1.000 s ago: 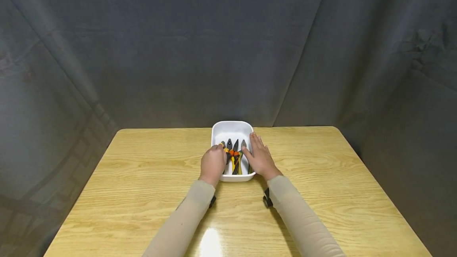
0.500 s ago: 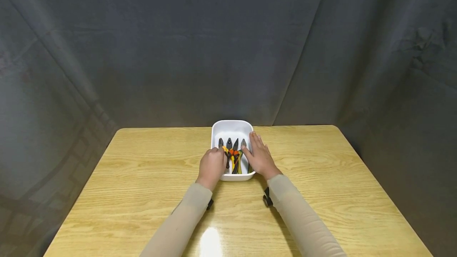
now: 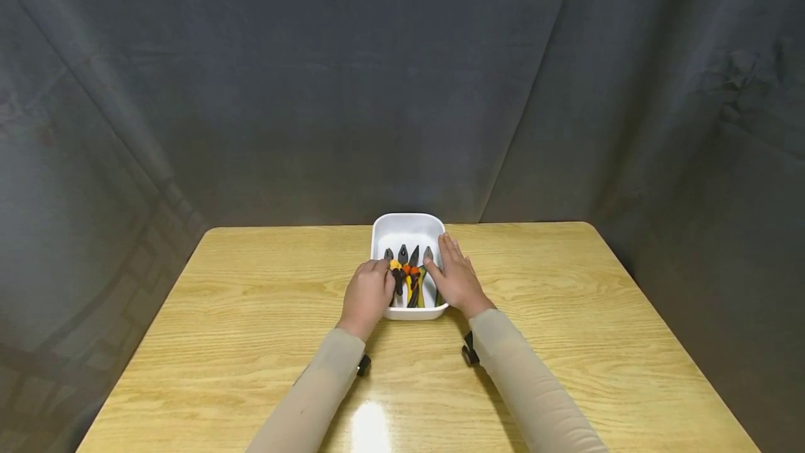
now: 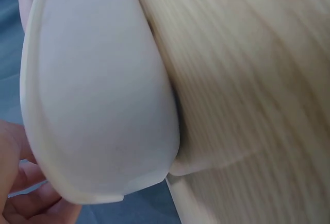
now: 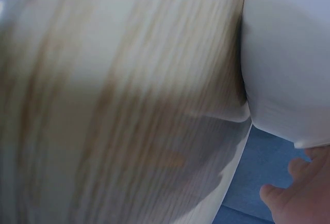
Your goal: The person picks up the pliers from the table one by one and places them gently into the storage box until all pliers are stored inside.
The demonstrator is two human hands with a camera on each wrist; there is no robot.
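Observation:
A white tray (image 3: pixel 408 223) holds several pliers in a row, heads toward the far wall. My left hand (image 3: pixel 367 293) is at its left rim, thumb beside the yellow-and-black handled pliers (image 3: pixel 395 268); the fingertips are hidden in the head view. In the left wrist view its fingers (image 4: pixel 38 201) are loosely bent beside the tray's outer wall (image 4: pixel 103 90). My right hand (image 3: pixel 461 282) rests along the right rim, fingers straight and thumb reaching inside near the green-handled pliers (image 3: pixel 422 286). Pliers with orange-and-black handles (image 3: pixel 414 278) lie in the middle.
The tray stands near the far edge of a wood-grain table (image 3: pixel 264 313). Dark grey curtains (image 3: pixel 352 89) hang behind it and along both sides. A bright light reflection shows on the tabletop between the forearms.
My left hand has drawn left from the yellow-and-black handled pliers, whose head and handles now show more. The pliers lie straighter in the row. My right hand has stayed in place.

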